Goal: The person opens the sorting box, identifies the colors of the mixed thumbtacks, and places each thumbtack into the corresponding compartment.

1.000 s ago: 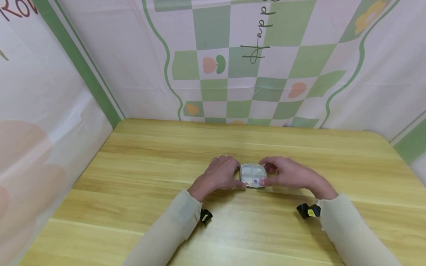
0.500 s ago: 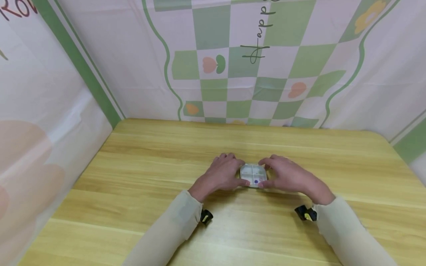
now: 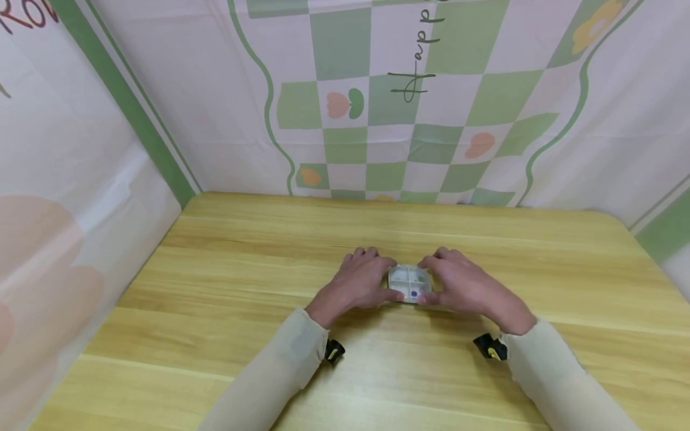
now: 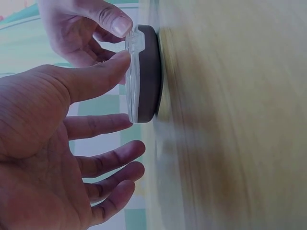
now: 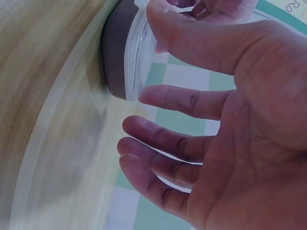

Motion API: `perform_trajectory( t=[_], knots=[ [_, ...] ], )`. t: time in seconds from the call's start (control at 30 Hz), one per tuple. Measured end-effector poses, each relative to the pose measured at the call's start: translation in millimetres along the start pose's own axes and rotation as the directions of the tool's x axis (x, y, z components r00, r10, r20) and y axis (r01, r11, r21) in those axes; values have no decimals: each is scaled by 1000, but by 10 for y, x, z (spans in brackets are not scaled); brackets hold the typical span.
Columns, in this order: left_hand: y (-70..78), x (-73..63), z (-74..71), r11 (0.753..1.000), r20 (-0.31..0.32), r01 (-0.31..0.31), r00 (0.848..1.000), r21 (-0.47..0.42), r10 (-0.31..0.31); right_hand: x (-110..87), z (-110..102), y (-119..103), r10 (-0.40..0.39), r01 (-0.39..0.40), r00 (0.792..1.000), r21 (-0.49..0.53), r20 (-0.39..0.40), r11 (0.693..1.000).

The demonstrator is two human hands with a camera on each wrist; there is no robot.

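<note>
A small rounded pill box (image 3: pixel 409 273) lies flat on the wooden table between both hands. Its clear lid covers four-part compartments, and a small purple spot shows in the near right one. From the side, its dark base (image 4: pixel 149 79) sits under the lid. My left hand (image 3: pixel 362 280) spans the left end, thumb on the near edge and index fingertip at the far edge. Likewise my right hand (image 3: pixel 462 284) holds the right end between thumb and index finger. The other fingers (image 5: pixel 158 139) of each hand extend loosely past the box.
The light wooden table (image 3: pixel 242 239) stretches around the hands on every side. Behind it hangs a green and white checked cloth (image 3: pixel 393 137), with another printed cloth (image 3: pixel 81 179) along the left. A black wrist camera (image 3: pixel 334 351) sits under the left cuff.
The right hand has shifted slightly left, its forearm swinging inward. The left thumb and index finger have slid further onto the box's edges. The pill box has stayed in place.
</note>
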State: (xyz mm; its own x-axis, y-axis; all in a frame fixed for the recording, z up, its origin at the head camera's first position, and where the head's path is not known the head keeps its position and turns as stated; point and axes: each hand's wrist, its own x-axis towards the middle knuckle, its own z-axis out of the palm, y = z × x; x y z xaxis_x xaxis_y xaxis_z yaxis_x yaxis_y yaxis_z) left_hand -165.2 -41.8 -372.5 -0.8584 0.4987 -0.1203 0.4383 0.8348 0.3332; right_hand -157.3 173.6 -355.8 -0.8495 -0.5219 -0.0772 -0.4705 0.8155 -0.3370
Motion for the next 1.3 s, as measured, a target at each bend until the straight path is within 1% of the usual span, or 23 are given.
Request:
perform_trajectory(
  t=[0.2,0.53,0.83,1.1,1.3],
  knots=[
    [-6,1,-5,1000,-1,3,1000,-2,-3,17,0,-12,-16,16,1000,-13,-7,1000],
    [-3,-7,-17,1000,1,0,1000,-4,0,13,-10,-16,-27,27,1000,1,-7,1000],
    [13,-6,0,1000,-8,16,1000,-8,-16,8,-6,-15,-26,26,1000,-3,-9,1000],
    [45,-2,20,999,-20,35,999,16,-35,-9,26,-4,-23,23,1000,-8,-21,1000],
    [56,-15,17,999,-16,35,999,35,-34,-13,31,3,-21,21,1000,-11,-15,1000]
  ],
)
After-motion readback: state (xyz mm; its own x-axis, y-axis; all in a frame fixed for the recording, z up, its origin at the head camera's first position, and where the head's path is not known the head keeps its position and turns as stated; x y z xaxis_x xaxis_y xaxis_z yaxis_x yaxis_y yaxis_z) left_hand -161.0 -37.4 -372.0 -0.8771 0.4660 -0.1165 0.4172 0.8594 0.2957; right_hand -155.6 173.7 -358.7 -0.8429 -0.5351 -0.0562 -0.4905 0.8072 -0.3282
